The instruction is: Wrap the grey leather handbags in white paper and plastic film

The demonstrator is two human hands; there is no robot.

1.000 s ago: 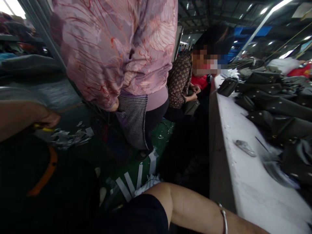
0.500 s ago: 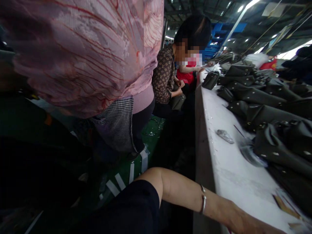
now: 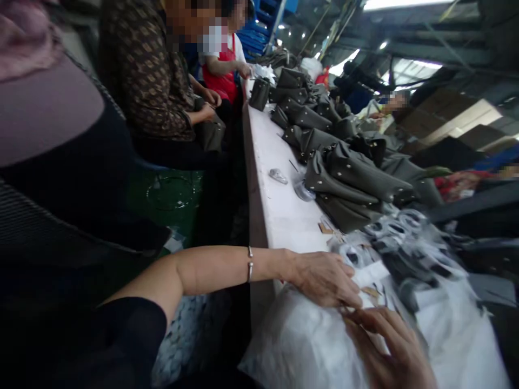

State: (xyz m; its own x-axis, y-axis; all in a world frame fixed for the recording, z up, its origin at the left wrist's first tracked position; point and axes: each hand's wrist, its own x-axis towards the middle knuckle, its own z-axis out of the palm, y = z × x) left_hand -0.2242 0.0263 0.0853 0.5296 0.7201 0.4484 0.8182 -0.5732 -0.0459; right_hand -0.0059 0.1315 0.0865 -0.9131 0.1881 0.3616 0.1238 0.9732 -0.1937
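My left hand (image 3: 324, 278), with a silver bangle on the wrist, reaches over the table edge with fingers bent and pressed together. Its fingertips meet those of my right hand (image 3: 391, 340), which comes in from the bottom with its fingers curled. Whatever is pinched between them is too small and blurred to name. Just below both hands bulges a white plastic bag (image 3: 304, 335). Small clear packets (image 3: 357, 254) and a white slip (image 3: 371, 274) lie beyond my left fingers.
Dark grey bags (image 3: 348, 173) with metal studs are heaped along the white table (image 3: 279, 210). More clear plastic wrapped pieces (image 3: 417, 232) lie at right. A seated co-worker (image 3: 150, 81) holds a dark bag at left; another person wears a red apron (image 3: 223, 73). Someone in pink stands close at left.
My view has swung right and down the table. Both hands have come into sight, together above the white plastic bag. The person in pink now shows only at the left edge.
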